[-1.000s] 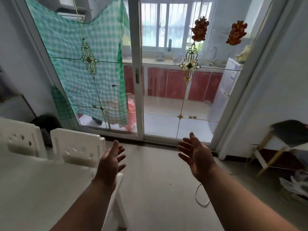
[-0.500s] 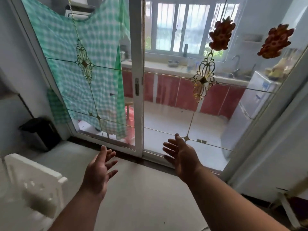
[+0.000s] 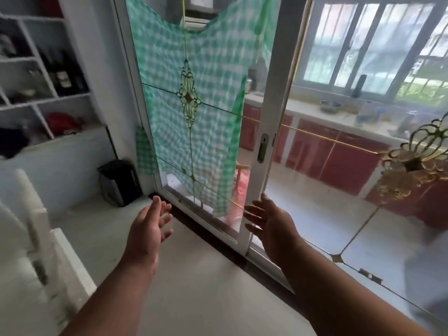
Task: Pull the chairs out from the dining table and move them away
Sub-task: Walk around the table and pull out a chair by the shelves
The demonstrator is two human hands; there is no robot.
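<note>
Both hands reach forward, empty, with fingers spread: the left hand (image 3: 148, 229) over the floor, the right hand (image 3: 274, 224) near the sliding glass door (image 3: 264, 146). A blurred white chair (image 3: 46, 241) stands at the near left, well apart from the left hand.

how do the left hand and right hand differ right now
The left hand sits over the bare floor, nearer the white chair; the right hand sits in front of the glass door. The left shows its back, the right more of its palm. Both are open, fingers spread, holding nothing.
</note>
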